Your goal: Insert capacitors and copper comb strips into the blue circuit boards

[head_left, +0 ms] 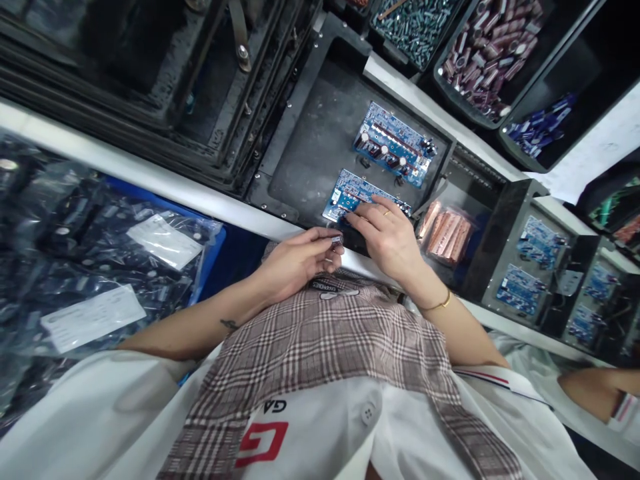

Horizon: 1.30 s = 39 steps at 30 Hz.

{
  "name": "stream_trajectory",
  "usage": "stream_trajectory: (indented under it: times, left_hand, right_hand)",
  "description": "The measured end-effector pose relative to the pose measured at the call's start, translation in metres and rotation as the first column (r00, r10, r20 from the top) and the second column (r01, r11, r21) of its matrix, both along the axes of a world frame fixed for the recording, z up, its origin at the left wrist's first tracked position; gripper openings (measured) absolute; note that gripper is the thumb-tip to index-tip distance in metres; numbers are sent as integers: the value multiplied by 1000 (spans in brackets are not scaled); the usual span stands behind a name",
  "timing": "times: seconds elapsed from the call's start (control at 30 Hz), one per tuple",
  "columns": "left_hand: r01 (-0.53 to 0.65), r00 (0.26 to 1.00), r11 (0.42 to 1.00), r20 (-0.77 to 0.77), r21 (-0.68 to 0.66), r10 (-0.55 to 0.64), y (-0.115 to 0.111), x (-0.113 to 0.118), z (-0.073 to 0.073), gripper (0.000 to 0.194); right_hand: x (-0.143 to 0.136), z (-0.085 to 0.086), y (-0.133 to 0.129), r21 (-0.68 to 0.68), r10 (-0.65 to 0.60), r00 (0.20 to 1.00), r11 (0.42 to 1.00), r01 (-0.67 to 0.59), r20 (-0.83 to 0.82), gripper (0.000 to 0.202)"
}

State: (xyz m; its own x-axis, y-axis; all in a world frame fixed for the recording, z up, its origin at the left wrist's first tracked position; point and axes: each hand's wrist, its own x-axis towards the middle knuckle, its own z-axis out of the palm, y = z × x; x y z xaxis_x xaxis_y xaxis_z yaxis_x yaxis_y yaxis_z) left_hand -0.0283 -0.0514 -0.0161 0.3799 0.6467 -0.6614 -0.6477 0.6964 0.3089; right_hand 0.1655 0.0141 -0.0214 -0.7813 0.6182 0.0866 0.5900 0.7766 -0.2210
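Blue and crowded, the upper board (400, 133) bears round-topped parts (384, 151); how complete the lower board (334, 200) is stays unclear (fingers cover some). Both lie in a scuffed black tray (320, 133). The left hand (295, 262) pinches a small component (337, 240); the right hand (389, 239) curls over the lower board, any grip hidden.
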Motion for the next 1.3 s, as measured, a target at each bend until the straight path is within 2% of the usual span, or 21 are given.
stream_trajectory:
  times: [0.1, 0.2, 0.27, 0.37, 0.5, 0.6, 0.7, 0.83, 0.93, 1.03, 1.1, 1.17, 1.23, 1.3]
  left_hand:
    - [-7, 1000, 1000, 4, 13, 7, -1, -1, -1, 15]
    - [-15, 1000, 999, -7, 39, 16, -3, -1, -1, 17]
    - [-30, 1000, 996, -6, 89, 30, -4, -2, 0, 25]
    - [-14, 999, 990, 30, 139, 10, -5, -2, 2, 38]
    - [74, 997, 992, -6, 99, -73, -6, -5, 1, 51]
    - [112, 993, 989, -44, 100, -108, -7, -7, -1, 57]
    - [140, 990, 981, -43, 131, -136, -8, -8, -3, 49]
    - [201, 979, 962, -71, 182, -191, -8, -8, -3, 29]
    - [302, 950, 919, -158, 254, -269, -7, -12, 2, 20]
    - [475, 865, 799, -364, 368, -346, -2, -22, 18, 20]
    - [531, 796, 729, -549, 432, -254, 8, -29, 34, 19]
    - [530, 716, 686, -697, 499, -47, 29, -31, 51, 16]
    - [528, 622, 631, -765, 568, 167, 64, -20, 64, 15]
    - [566, 549, 543, -775, 620, 313, 112, 10, 73, 16]
  right_hand:
    - [0, -1, -2, 18, 27, 999, 999, -28, 17, 30]
    - [-8, 7, -13, 37, -112, 993, 993, 113, -43, 28]
    - [-15, 17, -20, -44, -183, 977, 983, 179, -111, 26]
    - [-27, 25, -21, -155, -209, 968, 970, 187, -137, 21]
    - [-35, 10, -5, -84, -285, 956, 957, 279, -72, 18]
    - [-38, -4, 4, -65, -280, 959, 959, 277, -41, 18]
    - [-42, -6, 5, -44, -261, 965, 965, 260, -24, 20]
    - [-44, 3, 2, -13, -226, 973, 974, 227, 35, 21]
    - [-45, 8, 4, 15, -196, 976, 981, 195, 95, 22]
    - [-48, 8, 5, 57, -156, 977, 987, 149, 143, 22]
    - [-52, 6, 2, 81, -65, 988, 995, 54, 140, 23]
    - [-56, 5, 0, 96, 37, 993, 994, -48, 110, 26]
    - [-54, 4, 6, 101, 70, 996, 992, -75, 57, 26]
    - [-35, 7, 24, 89, 28, 999, 996, -27, -17, 24]
